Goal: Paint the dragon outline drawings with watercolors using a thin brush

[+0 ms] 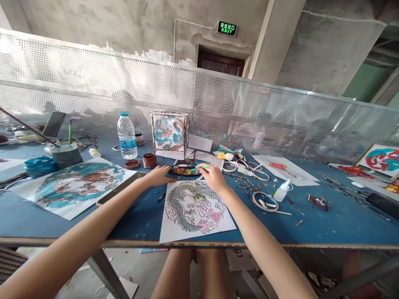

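Observation:
My right hand [213,177] is closed round a thin green brush [202,167], its end over the dark paint palette [183,170]. The palette is smeared with mixed colours. My left hand [159,176] grips the palette's left edge between thumb and fingers. Just below lies a white sheet with a dragon drawing [195,207], partly coloured grey, yellow and pink; my right wrist covers some of its right edge. Behind my left hand stand an open brown paint jar [149,161] and its lid [132,164].
A painted dragon sheet [81,182] overlaps a shallow tray [109,198] at left. A water bottle [127,137] and a framed dragon lantern [170,133] stand behind. Rightward lie tape rolls [264,201], a glue bottle [282,191] and several sticks. A perforated metal screen [218,104] runs along the back.

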Demonstrator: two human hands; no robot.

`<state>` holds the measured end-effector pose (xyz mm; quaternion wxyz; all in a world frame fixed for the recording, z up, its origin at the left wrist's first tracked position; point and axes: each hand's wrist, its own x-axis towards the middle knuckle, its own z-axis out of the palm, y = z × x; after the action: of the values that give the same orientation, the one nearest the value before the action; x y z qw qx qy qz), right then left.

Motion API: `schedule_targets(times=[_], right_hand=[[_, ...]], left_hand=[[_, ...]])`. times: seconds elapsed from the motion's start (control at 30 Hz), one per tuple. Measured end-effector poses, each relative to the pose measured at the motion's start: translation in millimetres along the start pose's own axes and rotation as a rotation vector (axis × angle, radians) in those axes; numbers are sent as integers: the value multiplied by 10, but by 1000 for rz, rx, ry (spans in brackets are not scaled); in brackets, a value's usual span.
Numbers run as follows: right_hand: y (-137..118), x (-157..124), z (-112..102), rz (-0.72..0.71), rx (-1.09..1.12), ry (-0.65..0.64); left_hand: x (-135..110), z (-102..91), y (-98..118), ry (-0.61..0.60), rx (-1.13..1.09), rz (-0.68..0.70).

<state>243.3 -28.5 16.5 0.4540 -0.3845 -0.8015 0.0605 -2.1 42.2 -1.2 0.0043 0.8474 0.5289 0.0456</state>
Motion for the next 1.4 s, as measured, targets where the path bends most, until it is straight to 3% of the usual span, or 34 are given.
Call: schedule_targets(times=[0.33,0.77,0.9,1.13,1.4], right_hand=[[60,0,2,56,47,8],[59,10,-11,47,35,-21],[29,7,-36,45,34,52],[-134,-42,-202,13,29,298],[-199,-48,-177,36,125,141]], left_hand=[[29,48,-47,6,-18,13],[-36,-47,36,-8,-4,-7],[-22,-28,21,-10,10,6],[-37,-52,46,-18,16,-5],[-52,-75,68,-26,19,-27]])
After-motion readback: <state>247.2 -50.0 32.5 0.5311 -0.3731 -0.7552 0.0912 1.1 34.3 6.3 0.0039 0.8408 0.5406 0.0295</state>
